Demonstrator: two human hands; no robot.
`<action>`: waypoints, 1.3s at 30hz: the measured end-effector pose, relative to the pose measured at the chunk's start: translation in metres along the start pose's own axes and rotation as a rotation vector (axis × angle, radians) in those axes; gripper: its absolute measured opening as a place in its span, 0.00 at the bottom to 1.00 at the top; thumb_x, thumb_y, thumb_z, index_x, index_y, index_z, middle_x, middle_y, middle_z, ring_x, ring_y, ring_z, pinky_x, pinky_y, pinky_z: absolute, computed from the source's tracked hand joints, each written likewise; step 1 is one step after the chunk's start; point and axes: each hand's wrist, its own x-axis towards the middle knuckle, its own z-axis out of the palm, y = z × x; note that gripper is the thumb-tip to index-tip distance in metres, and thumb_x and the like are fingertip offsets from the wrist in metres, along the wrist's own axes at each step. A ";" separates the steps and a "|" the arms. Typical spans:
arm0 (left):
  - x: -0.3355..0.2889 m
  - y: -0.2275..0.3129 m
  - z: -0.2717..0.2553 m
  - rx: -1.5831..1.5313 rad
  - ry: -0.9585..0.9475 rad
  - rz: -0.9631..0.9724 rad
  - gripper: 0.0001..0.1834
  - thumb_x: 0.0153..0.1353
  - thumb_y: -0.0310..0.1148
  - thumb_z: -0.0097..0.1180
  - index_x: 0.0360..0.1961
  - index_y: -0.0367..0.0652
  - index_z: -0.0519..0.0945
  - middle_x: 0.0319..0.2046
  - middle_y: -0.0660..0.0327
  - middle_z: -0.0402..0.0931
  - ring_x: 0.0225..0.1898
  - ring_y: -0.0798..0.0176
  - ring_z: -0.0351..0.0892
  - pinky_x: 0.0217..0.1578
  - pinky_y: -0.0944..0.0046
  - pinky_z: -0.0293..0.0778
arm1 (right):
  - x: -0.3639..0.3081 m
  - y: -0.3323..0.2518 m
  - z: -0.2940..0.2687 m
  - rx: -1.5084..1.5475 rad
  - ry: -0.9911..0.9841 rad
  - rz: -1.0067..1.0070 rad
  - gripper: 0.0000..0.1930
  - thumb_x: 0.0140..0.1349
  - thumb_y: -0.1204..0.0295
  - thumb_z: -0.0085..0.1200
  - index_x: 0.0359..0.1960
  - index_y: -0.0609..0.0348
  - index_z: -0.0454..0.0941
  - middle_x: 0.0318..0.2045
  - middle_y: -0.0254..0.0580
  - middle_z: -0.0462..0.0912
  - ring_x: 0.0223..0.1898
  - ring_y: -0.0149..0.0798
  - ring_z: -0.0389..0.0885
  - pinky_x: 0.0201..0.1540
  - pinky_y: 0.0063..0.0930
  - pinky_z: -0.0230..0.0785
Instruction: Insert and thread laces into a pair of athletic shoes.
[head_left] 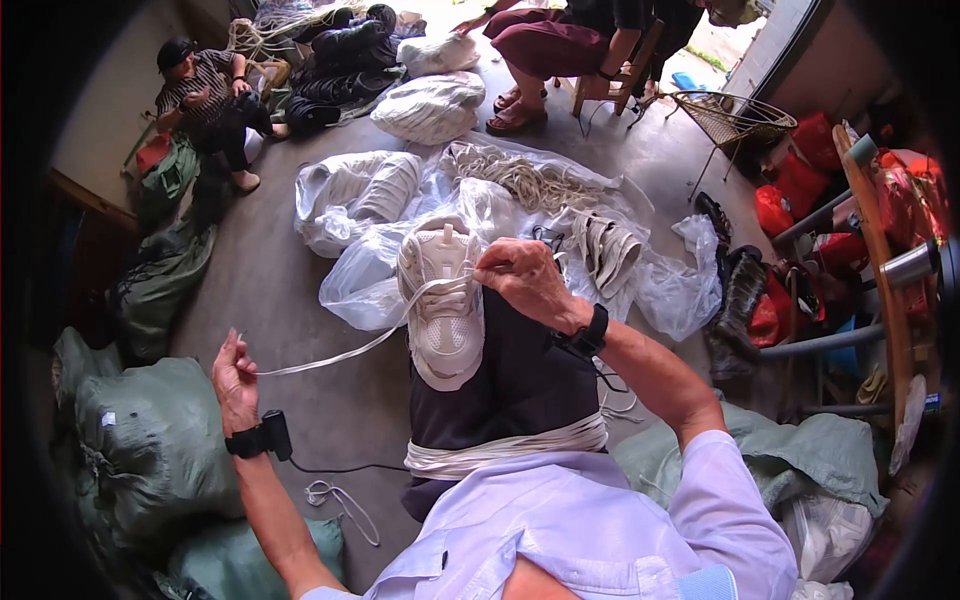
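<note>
A cream sneaker point(445, 335) rests on my lap, toe toward me, with lace strung across its tongue. My left hand point(236, 375) is stretched out to the left, fingers pinched on the end of a white shoelace point(335, 357) that runs taut to the sneaker. My right hand point(522, 280) is closed at the sneaker's right edge by the eyelets, its fingertips pinching a bit of lace there. Across my thighs lies a bundle of white laces point(510, 448). Both wrists wear black bands, with a cable running from the left one.
Plastic bags point(365, 285) with shoe uppers point(605, 250) and a heap of laces point(530, 180) lie on the floor ahead. Green sacks point(165, 435) stand at left. Red bags point(800, 175) and a wooden frame point(880, 270) are at right. Two people sit farther off, near a wicker chair point(730, 118).
</note>
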 end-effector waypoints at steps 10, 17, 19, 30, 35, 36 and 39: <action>-0.030 -0.070 0.122 0.315 -0.345 -0.144 0.11 0.69 0.32 0.64 0.47 0.36 0.80 0.31 0.63 0.83 0.20 0.79 0.68 0.19 0.77 0.62 | -0.003 0.007 -0.004 -0.256 -0.185 -0.115 0.04 0.55 0.74 0.64 0.28 0.59 0.82 0.27 0.43 0.83 0.31 0.47 0.84 0.36 0.38 0.74; -0.056 -0.067 0.151 0.513 -0.506 0.014 0.15 0.68 0.22 0.59 0.55 0.31 0.81 0.39 0.58 0.88 0.24 0.78 0.73 0.25 0.75 0.70 | 0.001 0.008 -0.009 -0.152 -0.113 -0.051 0.06 0.55 0.72 0.65 0.28 0.61 0.81 0.27 0.45 0.83 0.31 0.47 0.84 0.36 0.40 0.74; -0.062 -0.063 0.159 0.592 -0.523 0.083 0.15 0.67 0.22 0.59 0.54 0.32 0.82 0.39 0.59 0.88 0.24 0.79 0.72 0.25 0.76 0.69 | 0.004 0.007 -0.008 -0.150 -0.151 -0.044 0.07 0.55 0.71 0.66 0.29 0.62 0.82 0.27 0.46 0.83 0.31 0.47 0.84 0.35 0.39 0.73; -0.064 -0.066 0.185 0.742 -0.594 0.339 0.14 0.63 0.22 0.64 0.51 0.35 0.87 0.35 0.65 0.87 0.30 0.77 0.76 0.32 0.75 0.72 | 0.017 0.007 -0.005 0.041 -0.253 0.127 0.13 0.48 0.65 0.61 0.25 0.65 0.84 0.22 0.54 0.81 0.27 0.51 0.81 0.34 0.43 0.71; -0.068 -0.069 0.196 0.782 -0.596 0.441 0.12 0.65 0.25 0.62 0.49 0.34 0.87 0.32 0.65 0.87 0.25 0.77 0.70 0.27 0.72 0.68 | 0.020 0.010 0.005 0.058 -0.190 0.059 0.13 0.51 0.67 0.64 0.27 0.68 0.83 0.19 0.51 0.79 0.23 0.40 0.78 0.30 0.37 0.69; -0.070 -0.068 0.198 0.799 -0.572 0.437 0.11 0.67 0.26 0.62 0.48 0.35 0.87 0.31 0.65 0.87 0.24 0.78 0.68 0.26 0.71 0.66 | 0.019 0.011 0.006 0.036 -0.176 0.052 0.13 0.51 0.67 0.64 0.27 0.68 0.83 0.19 0.50 0.79 0.23 0.40 0.77 0.30 0.38 0.69; -0.075 -0.065 0.204 0.893 -0.573 0.475 0.10 0.69 0.28 0.59 0.47 0.35 0.87 0.27 0.66 0.86 0.22 0.78 0.64 0.24 0.71 0.62 | 0.017 0.011 0.006 -0.008 -0.156 0.031 0.13 0.52 0.67 0.66 0.29 0.67 0.83 0.20 0.48 0.81 0.24 0.40 0.78 0.32 0.38 0.71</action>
